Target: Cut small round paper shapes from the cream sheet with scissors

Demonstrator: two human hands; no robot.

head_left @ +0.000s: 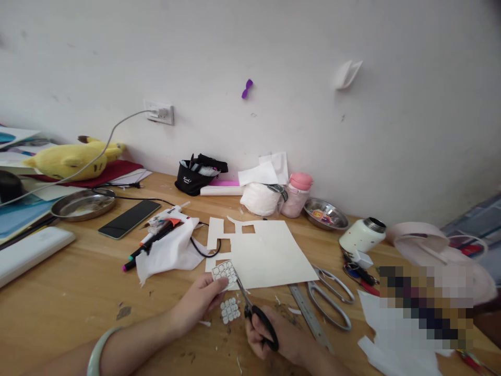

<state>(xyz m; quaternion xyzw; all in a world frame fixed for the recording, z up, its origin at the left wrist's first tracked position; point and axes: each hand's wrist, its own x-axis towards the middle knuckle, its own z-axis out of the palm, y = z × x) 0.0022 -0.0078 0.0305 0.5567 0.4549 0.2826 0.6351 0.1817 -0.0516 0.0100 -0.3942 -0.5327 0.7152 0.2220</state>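
My left hand (211, 292) pinches a small piece of white paper (222, 270) printed with rows of outlined circles. In my right hand (264, 331) are black-handled scissors (270, 328), their blades along the right edge of that piece. Just below, on the table, lies a cut-out cluster of circles (230, 311), apart from both hands. Behind them a large cream sheet of card (270, 250) with cut-out gaps lies flat. A metal ruler (307, 313) and larger grey-handled scissors (332, 300) rest to the right of my right hand.
A crumpled white tissue (172, 253), markers and a glue gun (168, 216) lie left of the card. Farther left are a phone (129, 219) and a steel dish (84, 204). Along the wall stand a black pouch (198, 175) and pink bottle (298, 196); a white flask (362, 235) lies right.
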